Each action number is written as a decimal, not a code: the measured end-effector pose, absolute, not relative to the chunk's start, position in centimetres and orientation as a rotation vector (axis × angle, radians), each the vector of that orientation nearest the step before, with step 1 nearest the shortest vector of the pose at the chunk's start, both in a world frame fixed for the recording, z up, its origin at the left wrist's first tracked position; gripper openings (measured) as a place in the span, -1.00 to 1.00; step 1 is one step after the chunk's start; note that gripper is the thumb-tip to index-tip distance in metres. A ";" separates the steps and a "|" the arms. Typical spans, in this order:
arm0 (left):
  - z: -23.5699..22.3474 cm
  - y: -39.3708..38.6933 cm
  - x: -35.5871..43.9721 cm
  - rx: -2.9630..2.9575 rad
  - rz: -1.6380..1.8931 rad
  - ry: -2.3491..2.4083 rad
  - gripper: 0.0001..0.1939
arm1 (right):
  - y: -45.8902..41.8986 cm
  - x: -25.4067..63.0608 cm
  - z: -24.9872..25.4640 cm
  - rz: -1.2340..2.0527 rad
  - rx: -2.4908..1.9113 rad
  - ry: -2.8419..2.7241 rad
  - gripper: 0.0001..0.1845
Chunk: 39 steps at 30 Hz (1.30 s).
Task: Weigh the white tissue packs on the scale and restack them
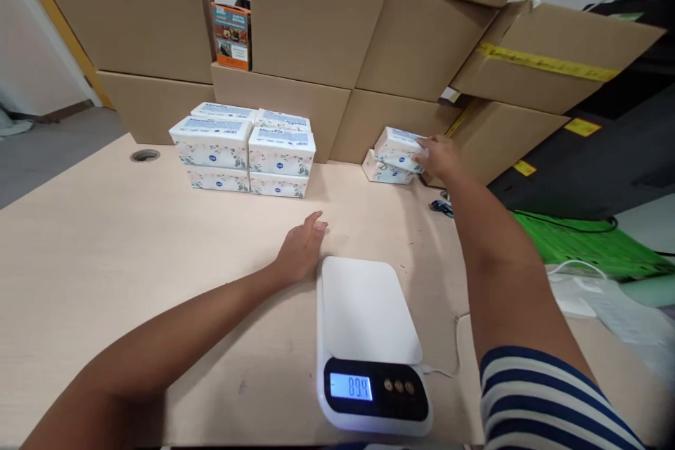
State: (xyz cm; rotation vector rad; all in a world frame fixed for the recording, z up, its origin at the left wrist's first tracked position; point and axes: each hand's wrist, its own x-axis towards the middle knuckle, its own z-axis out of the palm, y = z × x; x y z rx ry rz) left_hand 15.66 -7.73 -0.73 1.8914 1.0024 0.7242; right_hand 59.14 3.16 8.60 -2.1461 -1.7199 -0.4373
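My right hand (440, 157) reaches far across the table and grips a white tissue pack (399, 145), which lies tilted on top of another pack (382, 171) by the cardboard boxes. My left hand (301, 249) rests flat on the table, fingers stretched out, touching the upper left corner of a white digital scale (366, 309). The scale's platform is bare and its blue display (351, 387) is lit. A two-layer stack of several tissue packs (245, 148) stands further left on the table.
Large cardboard boxes (311, 21) form a wall along the far table edge. An orange printed box (230, 35) stands between them. A cable hole (144, 155) sits at the far left of the table. A green mat (580, 242) and white cables lie at the right.
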 end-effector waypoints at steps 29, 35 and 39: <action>-1.0 -8.6 15.6 1.925 0.661 1.031 -0.33 | 7.4 35.6 11.1 -0.294 -1.526 -2.136 -0.55; -0.6 -8.4 15.5 2.004 0.575 1.035 -0.42 | 7.3 30.0 12.2 -0.089 -1.633 -2.440 -0.43; -0.3 -8.4 15.6 2.010 0.554 1.017 -0.47 | 7.3 29.5 13.0 -0.127 -1.705 -2.485 -0.39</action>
